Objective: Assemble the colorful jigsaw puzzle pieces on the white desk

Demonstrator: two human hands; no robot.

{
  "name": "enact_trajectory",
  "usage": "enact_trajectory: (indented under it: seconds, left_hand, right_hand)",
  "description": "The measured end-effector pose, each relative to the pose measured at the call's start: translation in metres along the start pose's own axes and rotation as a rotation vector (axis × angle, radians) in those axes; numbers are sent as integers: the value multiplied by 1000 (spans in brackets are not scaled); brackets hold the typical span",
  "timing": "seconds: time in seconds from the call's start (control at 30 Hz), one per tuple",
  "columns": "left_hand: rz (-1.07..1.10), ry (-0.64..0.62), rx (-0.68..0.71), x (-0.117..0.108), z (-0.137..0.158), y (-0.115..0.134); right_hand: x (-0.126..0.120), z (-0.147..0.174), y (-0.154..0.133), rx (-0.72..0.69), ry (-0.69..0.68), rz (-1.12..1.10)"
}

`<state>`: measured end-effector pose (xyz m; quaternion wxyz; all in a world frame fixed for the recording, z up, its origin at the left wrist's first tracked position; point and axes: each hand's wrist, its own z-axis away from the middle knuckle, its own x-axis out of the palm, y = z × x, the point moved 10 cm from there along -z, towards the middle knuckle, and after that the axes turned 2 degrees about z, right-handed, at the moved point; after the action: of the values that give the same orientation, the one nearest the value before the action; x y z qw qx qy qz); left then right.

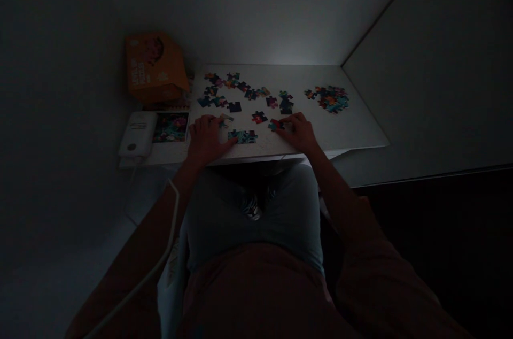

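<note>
My left hand (206, 138) lies on the white table with its fingers spread. Its thumb reaches the left end of a short joined strip of teal puzzle pieces (245, 137), and a pale puzzle piece (226, 121) lies by its fingertips. To the right, my right hand (300, 133) has thumb and fingers closed on a red and teal puzzle piece (274, 125) low at the tabletop. A dark piece with a red patch (259, 117) lies between the hands. The dim light hides fine detail.
Loose puzzle pieces (219, 100) are scattered at the back left, and a heap of pieces (333, 99) sits at the right. An orange puzzle box (155, 69) stands at the left, near a picture card (171, 127) and a white device (138, 133) with a cable.
</note>
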<state>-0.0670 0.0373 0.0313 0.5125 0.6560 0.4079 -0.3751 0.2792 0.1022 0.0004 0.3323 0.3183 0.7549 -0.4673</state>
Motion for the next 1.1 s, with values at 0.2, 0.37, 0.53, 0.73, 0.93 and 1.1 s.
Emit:
enact_trajectory:
  seconds: [0.2, 0.37, 0.53, 0.73, 0.93, 1.1]
  left_hand:
    - [22, 8, -6, -1, 0, -1]
    - [15, -14, 7, 0, 1, 0]
    - [9, -12, 52, -1, 3, 5]
    - [3, -36, 76, 1, 4, 5]
    - [24, -26, 93, 1, 3, 4]
    - [29, -23, 97, 2, 2, 5]
  right_hand:
    - [-1, 2, 0, 23, -36, -178]
    - [3, -4, -9, 29, -70, -401]
    - [33, -30, -57, -91, -162, -475]
    - [61, -51, -110, -264, -195, -330]
    - [56, -14, -114, -174, -65, -48]
    - [67, 5, -114, -130, -55, 39]
